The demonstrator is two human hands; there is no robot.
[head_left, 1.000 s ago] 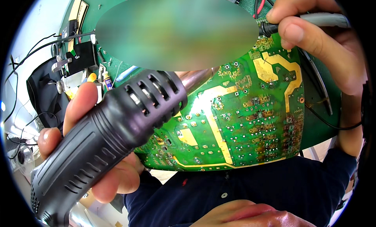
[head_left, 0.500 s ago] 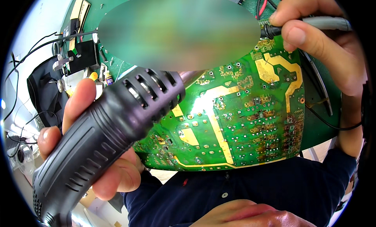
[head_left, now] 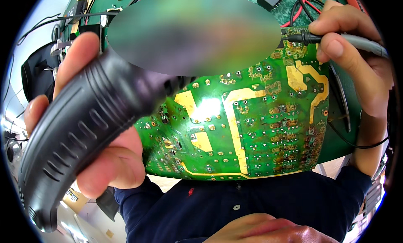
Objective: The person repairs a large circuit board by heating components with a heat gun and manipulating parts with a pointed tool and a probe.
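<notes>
My left hand is wrapped round the black ribbed handle of a hot-air gun. Its vented front end points up and right, and a blurred oval hides the nozzle. Under it lies a green circuit board with gold traces and solder joints facing up. At the board's upper right corner, my right hand pinches a slim pen-like tool with a black collar and a grey rear part. Its tip runs leftward over the board into the blur, so I cannot tell what it touches.
Dark tweezers-like tool lies right of the board on the green mat. Red and black wires and a small black component sit beyond it. A black pouch and cables are at the left.
The hot-air gun has moved left and its front end now reaches into the blurred area. My right hand and the pen-like tool sit slightly further right and lower in view.
</notes>
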